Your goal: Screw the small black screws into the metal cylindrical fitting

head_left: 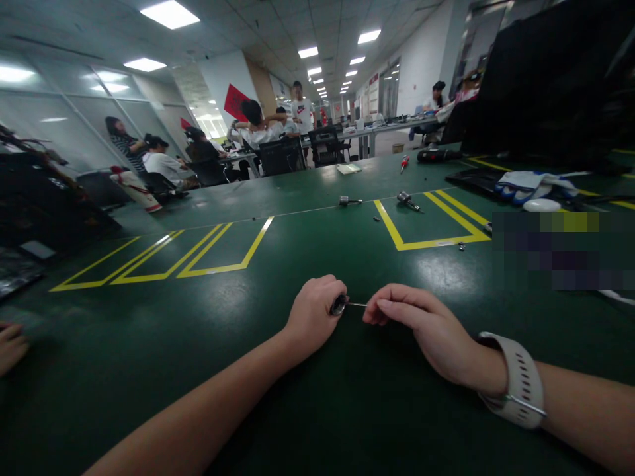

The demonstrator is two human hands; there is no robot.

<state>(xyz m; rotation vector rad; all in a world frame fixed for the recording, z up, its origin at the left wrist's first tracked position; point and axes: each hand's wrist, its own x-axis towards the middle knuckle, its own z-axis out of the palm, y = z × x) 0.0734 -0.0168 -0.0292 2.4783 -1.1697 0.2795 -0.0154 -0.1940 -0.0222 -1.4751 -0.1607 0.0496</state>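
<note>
My left hand (pixel 317 311) is closed around a short metal cylinder (pixel 338 305), whose dark, hollow end faces me. Opposite it, my right hand (pixel 417 324) pinches a thin metal rod (pixel 356 305) between thumb and fingers. The rod's far tip meets the side of the cylinder or the left fingertips; I cannot tell which. Both hands are low over the green table (pixel 223 350). Further back lie two metal cylinders with thin shafts, one on the left (pixel 350 200) and one on the right (pixel 409 201).
A red screwdriver (pixel 405 163) and a black tool (pixel 438 155) lie at the far edge. To the right are white-and-blue gloves (pixel 536 185) and a white oval object (pixel 542 205). Yellow tape (pixel 436 243) marks the tabletop. Another person's hand (pixel 10 345) rests at the left.
</note>
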